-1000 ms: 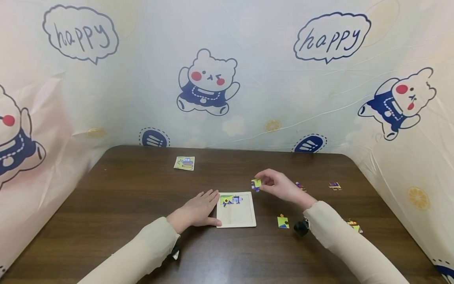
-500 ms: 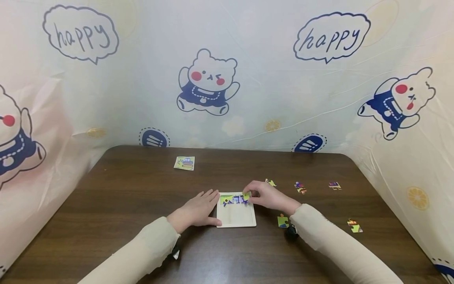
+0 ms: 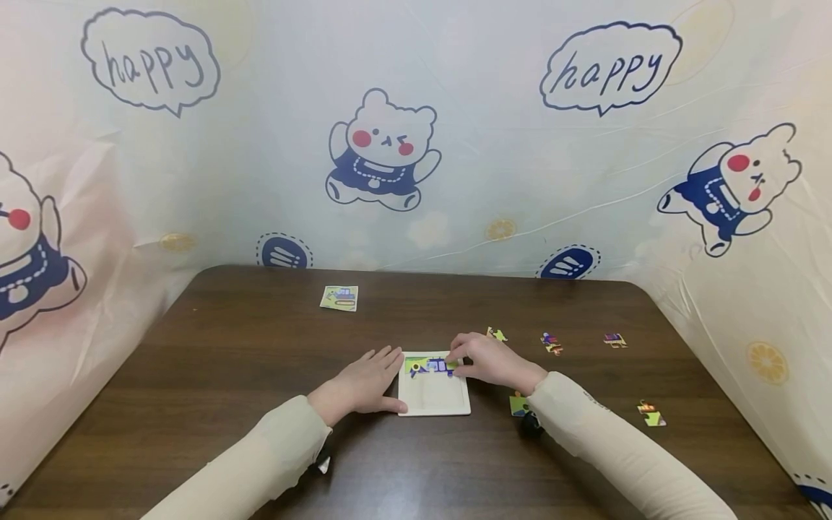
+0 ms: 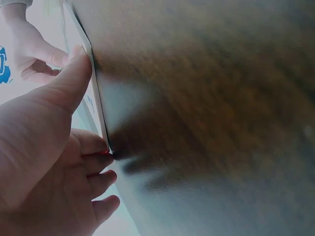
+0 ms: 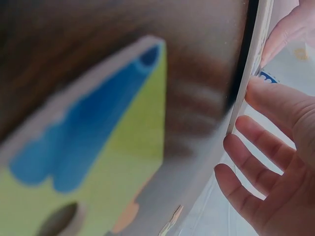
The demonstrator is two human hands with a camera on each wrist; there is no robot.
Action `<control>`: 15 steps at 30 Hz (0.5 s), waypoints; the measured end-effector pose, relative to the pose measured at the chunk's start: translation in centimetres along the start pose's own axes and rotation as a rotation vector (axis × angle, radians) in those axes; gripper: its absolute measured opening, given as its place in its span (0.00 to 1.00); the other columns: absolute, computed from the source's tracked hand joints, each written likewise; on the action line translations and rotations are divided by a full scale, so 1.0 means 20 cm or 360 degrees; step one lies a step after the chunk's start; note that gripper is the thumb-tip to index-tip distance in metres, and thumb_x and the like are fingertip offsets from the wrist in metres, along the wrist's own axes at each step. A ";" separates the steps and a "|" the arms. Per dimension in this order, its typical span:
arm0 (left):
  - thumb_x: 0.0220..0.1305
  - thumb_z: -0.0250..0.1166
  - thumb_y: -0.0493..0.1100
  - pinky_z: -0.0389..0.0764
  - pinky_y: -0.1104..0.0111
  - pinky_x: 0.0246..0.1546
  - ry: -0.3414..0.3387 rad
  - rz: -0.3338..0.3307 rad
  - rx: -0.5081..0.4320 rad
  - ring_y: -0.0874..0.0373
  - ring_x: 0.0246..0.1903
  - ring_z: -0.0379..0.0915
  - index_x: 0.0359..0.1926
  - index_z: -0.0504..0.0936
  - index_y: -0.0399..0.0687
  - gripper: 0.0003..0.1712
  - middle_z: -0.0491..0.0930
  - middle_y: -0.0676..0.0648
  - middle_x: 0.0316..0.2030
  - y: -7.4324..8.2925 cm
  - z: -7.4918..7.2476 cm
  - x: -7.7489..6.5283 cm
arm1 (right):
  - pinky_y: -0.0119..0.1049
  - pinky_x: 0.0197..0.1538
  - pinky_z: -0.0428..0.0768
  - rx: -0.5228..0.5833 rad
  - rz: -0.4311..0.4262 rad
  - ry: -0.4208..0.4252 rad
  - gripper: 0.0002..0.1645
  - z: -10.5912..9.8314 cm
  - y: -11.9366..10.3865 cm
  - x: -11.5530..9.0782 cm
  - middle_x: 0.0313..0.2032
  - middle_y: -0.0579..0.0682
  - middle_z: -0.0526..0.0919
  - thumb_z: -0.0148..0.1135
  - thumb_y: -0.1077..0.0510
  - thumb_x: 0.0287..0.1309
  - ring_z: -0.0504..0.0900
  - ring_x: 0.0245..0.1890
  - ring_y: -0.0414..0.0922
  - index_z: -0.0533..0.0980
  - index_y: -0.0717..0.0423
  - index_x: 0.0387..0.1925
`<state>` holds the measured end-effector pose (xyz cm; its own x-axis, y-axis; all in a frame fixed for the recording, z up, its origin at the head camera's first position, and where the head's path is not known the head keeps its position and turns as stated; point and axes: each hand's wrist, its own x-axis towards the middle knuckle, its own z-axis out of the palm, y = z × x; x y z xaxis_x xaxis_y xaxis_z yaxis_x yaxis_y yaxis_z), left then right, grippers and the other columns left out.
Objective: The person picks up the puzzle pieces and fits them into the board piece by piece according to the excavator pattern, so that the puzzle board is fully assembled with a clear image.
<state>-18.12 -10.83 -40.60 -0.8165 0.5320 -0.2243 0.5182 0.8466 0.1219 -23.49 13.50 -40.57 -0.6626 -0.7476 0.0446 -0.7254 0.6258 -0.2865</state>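
Observation:
A white square puzzle tray (image 3: 432, 399) lies on the table, with joined jigsaw pieces (image 3: 417, 367) along its far edge showing part of a blue vehicle on green. My left hand (image 3: 360, 383) lies flat against the tray's left side, fingers spread and thumb at the near left corner; in the left wrist view the thumb (image 4: 78, 73) touches the rim. At the far right corner, my right hand (image 3: 490, 360) holds a green and purple jigsaw piece (image 3: 451, 366) between thumb and fingers, down in the tray at the end of the row. The fingers partly cover this piece.
Loose jigsaw pieces lie right of the tray: a green and blue one (image 3: 518, 404) by the right wrist, others (image 3: 497, 334) behind the hand, and more (image 3: 550, 343), (image 3: 614, 340), (image 3: 652, 414) farther right. A picture card (image 3: 339, 298) lies at the back left.
My right hand has carried the jigsaw piece left and down from beyond the tray's right side into its far right corner. The left hand has stayed put.

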 end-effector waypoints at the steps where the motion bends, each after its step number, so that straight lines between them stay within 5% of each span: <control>1: 0.55 0.58 0.66 0.51 0.56 0.64 0.0000 -0.0001 0.0000 0.47 0.66 0.46 0.67 0.58 0.34 0.50 0.54 0.40 0.67 0.00 0.00 0.00 | 0.37 0.42 0.77 0.0003 -0.0006 -0.0001 0.12 0.00 0.00 0.00 0.41 0.48 0.78 0.68 0.58 0.51 0.75 0.38 0.43 0.83 0.53 0.40; 15: 0.55 0.59 0.66 0.51 0.57 0.64 0.0015 0.0000 -0.0015 0.47 0.66 0.46 0.67 0.58 0.35 0.50 0.54 0.40 0.67 0.00 0.00 0.00 | 0.34 0.40 0.77 -0.0044 -0.0012 0.0003 0.13 0.00 -0.01 0.00 0.41 0.47 0.78 0.68 0.58 0.51 0.76 0.36 0.43 0.83 0.52 0.41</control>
<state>-18.08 -10.86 -40.68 -0.8189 0.5321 -0.2150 0.5157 0.8466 0.1312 -23.45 13.37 -40.55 -0.6574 -0.7520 0.0483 -0.7352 0.6261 -0.2597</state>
